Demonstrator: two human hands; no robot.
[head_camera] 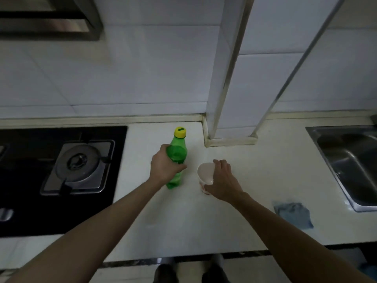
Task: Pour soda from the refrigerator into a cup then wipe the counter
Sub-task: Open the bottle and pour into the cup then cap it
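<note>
White counter (265,170), stove (79,166) left, sink (350,160) right: left hand (164,167) wraps the upright capped bottle (177,148) mid-body, probably slick, best held there; right hand (223,180) fingers (219,163) pinch the rim of the light, crushable cup (204,172) beside it.

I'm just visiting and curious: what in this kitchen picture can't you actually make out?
All from the head view:
- The green bottle: its label and soda level are covered by the left hand gripping it.
- The cup: its printed side is mostly behind the right hand holding its rim, and the dim light leaves it unclear whether it holds liquid.
- The sink: cut off by the right edge.
- The stove: cut off by the left edge.
</note>
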